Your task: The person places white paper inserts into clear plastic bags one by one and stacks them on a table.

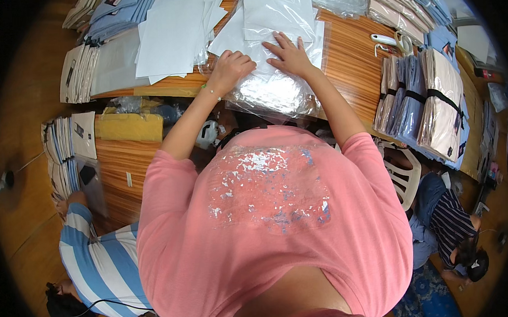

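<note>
Before me on the table lies a stack of clear plastic bags [274, 95], shiny where light strikes it, with white paper sheets [277, 13] over its far part. My left hand [231, 71] is closed at the left side of the top plastic bag, its fingers curled onto the film; the fingertips are partly hidden. Flat on the plastic and the near edge of a white sheet rests my right hand [289, 56], its fingers spread. Just left of both hands is a loose fanned pile of white sheets [169, 34].
Folded, bagged shirts [441, 105] stand bundled with black straps at the right. Near them lie scissors [403, 42] and a white-handled tool [383, 39]. More folded blue shirts [117, 17] are stacked far left. People sit at both sides, one in a striped blue-and-white shirt [108, 261].
</note>
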Motion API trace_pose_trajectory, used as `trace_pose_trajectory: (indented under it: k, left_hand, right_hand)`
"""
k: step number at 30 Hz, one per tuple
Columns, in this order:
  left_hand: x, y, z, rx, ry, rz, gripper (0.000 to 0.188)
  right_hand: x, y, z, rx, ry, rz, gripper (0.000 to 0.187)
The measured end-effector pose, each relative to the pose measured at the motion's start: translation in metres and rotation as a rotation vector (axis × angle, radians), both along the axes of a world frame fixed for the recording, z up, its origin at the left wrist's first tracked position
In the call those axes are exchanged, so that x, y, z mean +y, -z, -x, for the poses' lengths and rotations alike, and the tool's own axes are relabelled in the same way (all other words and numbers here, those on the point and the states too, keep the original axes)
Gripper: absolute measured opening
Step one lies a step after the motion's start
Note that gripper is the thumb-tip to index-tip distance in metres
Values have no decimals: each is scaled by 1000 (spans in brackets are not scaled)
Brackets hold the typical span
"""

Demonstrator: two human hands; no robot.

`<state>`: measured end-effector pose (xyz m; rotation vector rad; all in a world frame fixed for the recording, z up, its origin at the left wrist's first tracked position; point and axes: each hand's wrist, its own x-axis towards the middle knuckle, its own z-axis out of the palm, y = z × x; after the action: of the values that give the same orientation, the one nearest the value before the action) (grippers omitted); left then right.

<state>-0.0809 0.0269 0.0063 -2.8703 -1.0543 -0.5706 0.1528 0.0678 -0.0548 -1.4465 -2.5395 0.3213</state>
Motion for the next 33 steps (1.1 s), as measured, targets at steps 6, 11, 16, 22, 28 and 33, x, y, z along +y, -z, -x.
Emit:
trace_pose_trajectory:
  k: [6, 11, 16, 22, 28, 33]
  left_hand:
    - [-3, 4, 6, -12, 12, -83, 10]
    - [-9, 4, 11, -52, -64, -89, 8]
    - [-17, -4, -1, -76, -212, 213, 15]
    - [18, -59, -25, 385, -287, 819, 27]
    - [51, -97, -58, 357, -189, 652, 30]
    - [70, -102, -66, 240, -65, 540, 38]
  right_hand:
    - [3, 1, 1, 5, 7, -9, 56]
    - [6, 2, -1, 4, -8, 3, 56]
    - [-1, -11, -1, 147, -92, -142, 40]
    - [-22, -17, -4, 241, -308, -16, 14]
    - [-53, -37, 0, 132, -232, -56, 19]
    - [-67, -30, -6, 76, -162, -52, 24]
